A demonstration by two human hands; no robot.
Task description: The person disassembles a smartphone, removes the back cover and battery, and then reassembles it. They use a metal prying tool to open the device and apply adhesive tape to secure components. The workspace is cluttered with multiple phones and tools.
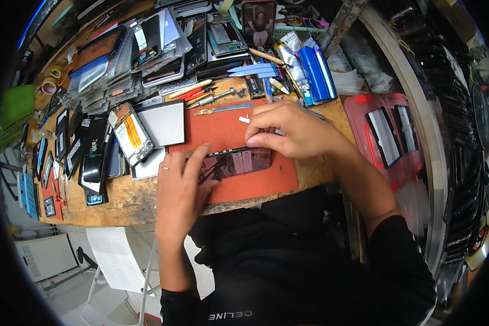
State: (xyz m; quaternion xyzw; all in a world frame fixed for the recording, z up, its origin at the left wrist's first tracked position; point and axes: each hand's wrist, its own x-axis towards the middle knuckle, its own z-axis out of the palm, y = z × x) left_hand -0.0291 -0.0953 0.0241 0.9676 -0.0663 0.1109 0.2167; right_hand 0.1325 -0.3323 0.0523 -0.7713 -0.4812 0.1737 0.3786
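A dark, glossy phone (243, 163) stands tilted on its long edge on the orange-red mat (206, 127), its face reflecting pinkish light. My left hand (179, 182), with a ring on one finger, holds the phone at its left end; the thumb lies partly hidden against the glossy face. At the phone's upper edge, towards the right, my right hand (288, 130) has thumb and forefinger pinched together. Whatever sits in that pinch is hidden. A small white piece (244, 119) lies just left of the right fingers. Beyond it rests a flat metal blade tool (223, 109).
Opened phones and parts pile up at the back left, with a phone showing its battery (129, 136) nearer. Screwdrivers (217, 96), blue picks (252, 70) and a blue container (316, 76) stand behind the mat. A red case (367, 136) lies right; a white chair (113, 255) stands below left.
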